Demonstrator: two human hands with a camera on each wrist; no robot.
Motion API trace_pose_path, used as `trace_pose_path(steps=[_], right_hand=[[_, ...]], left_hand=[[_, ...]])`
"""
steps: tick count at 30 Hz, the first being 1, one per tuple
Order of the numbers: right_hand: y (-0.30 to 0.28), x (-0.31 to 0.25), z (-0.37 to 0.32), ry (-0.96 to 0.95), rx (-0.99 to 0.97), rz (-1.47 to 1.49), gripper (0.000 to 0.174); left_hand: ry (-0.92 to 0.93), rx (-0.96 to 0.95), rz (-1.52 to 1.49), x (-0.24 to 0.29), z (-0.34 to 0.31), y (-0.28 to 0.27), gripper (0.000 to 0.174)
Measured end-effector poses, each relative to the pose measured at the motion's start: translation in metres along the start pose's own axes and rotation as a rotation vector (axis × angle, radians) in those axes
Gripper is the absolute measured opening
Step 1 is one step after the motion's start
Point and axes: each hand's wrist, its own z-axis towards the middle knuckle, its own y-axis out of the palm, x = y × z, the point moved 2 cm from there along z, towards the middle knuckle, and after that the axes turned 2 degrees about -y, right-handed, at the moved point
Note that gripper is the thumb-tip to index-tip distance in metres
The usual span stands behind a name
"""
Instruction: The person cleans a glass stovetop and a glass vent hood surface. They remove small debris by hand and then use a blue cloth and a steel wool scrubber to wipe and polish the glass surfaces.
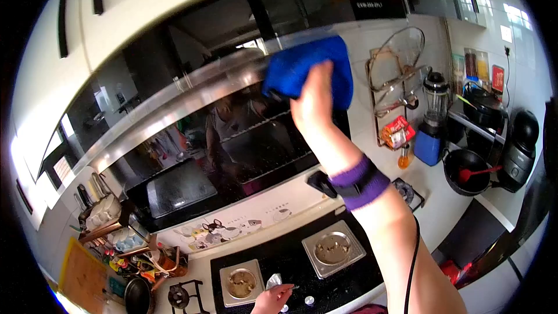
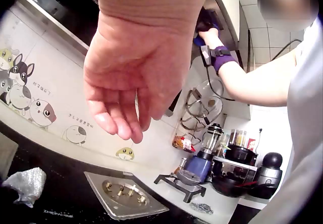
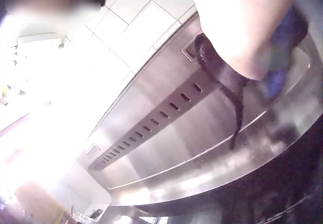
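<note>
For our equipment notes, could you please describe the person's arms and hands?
The left hand and right hand look ungloved. The right arm wears a purple wristband, a black strap and a boxy device, with a black cable alongside.

Purple wristband [image 1: 367, 196] with black strap [image 1: 352, 187]

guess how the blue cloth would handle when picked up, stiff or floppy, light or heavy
The blue cloth is probably floppy: it spreads past the right hand. It is likely light for its size, since one hand holds it up.
</note>
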Motion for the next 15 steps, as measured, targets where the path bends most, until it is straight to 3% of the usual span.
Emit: trace_pose_path(steps=[1, 3, 7, 11, 12, 13, 15], right_hand=[[-0.013, -0.012, -0.008, -0.170, -0.129, -0.115, 0.055], [-0.001, -0.076, -0.039, -0.207, -0.036, -0.294, 0.045], [0.001, -0.123, -0.021, -0.869, -0.068, -0.909, 0.042], [0.026, -0.137, -0.008, -1.148, -0.004, -1.461, 0.033], [0.026, -0.134, -0.007, -1.361, -0.024, -1.525, 0.021], [0.080, -0.164, -0.018, -1.297, -0.125, -1.344, 0.016], [0.110, -0.170, -0.033, -1.134, -0.293, -1.367, 0.014]], left_hand=[[-0.009, 0.016, 0.009, -0.004, -0.003, -0.002, 0.024], [0.024, 0.015, 0.010, -0.011, -0.008, 0.000, 0.024], [0.127, 0.015, 0.005, -0.017, -0.003, 0.010, 0.022], [0.315, 0.082, 0.000, -0.003, -0.003, 0.008, 0.020], [0.337, 0.106, -0.008, -0.003, -0.004, 0.006, 0.020], [0.355, 0.127, -0.015, -0.004, -0.008, 0.004, 0.020], [0.273, 0.075, -0.008, -0.009, -0.019, -0.010, 0.020]])
